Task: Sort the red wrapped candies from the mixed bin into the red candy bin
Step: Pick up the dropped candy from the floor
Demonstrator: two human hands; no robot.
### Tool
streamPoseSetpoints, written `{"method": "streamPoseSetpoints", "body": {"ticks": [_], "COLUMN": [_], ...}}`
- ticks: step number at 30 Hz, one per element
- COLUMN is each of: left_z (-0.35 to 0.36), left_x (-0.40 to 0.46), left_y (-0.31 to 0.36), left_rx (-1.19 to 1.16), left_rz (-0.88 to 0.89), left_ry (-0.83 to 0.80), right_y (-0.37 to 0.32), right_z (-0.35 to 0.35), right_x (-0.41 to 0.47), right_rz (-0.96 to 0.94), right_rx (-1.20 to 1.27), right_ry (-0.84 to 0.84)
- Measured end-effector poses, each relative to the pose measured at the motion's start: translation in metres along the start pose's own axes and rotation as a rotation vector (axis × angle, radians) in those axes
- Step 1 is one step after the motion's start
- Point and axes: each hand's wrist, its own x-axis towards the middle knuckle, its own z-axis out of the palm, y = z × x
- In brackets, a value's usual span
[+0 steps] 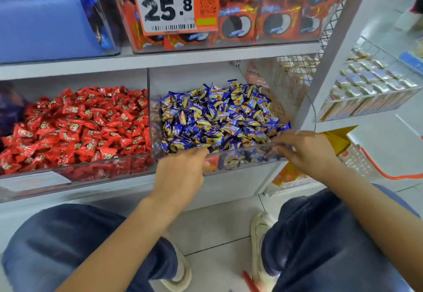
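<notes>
Red wrapped candies are the thing I'm hunting, and honestly I can't spot a single stray one on top of the clear plastic mixed bin (242, 154) on the right. Its pile is all blue-and-yellow wrapped candies (217, 117) as far as I can see. There's a reddish-orange patch (211, 162) showing through the front wall low down, but I can't tell if that's a candy or a label.

The clear plastic red candy bin (75, 168), heaped with red wrappers, sits directly left of the mixed bin on the same white shelf (160, 61), touching it across a thin clear divider. So anything red has to travel left, and the left hand (180, 172) is the nearer one for that trip.

Left hand is at the front lip of the mixed bin, near its left corner, fingers curled over the edge into the candies. The fingertips are hidden behind the hand and the pile, so I can't tell if that grip is holding anything. The right hand (306, 152) is at the right end of the front wall, fingers spread along it and blurred; it looks loose, with nothing held that I can see.

My guess is any reds are buried, so the next move needs digging.
</notes>
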Motion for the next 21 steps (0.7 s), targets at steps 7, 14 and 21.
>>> {"method": "streamPoseSetpoints", "body": {"ticks": [7, 14, 21], "left_z": [-0.009, 0.021, 0.025], "left_x": [0.046, 0.026, 0.013], "left_y": [-0.011, -0.016, -0.007], "left_rx": [-0.021, -0.086, -0.140], "left_rz": [-0.139, -0.098, 0.088], "left_ry": [-0.088, -0.017, 0.250], "right_y": [0.014, 0.015, -0.019], "right_z": [0.012, 0.031, 0.026], "right_x": [0.044, 0.032, 0.022], "right_rz": [0.147, 0.142, -0.212], "right_rx": [0.048, 0.034, 0.113], "right_ry": [-0.082, -0.123, 0.206]}}
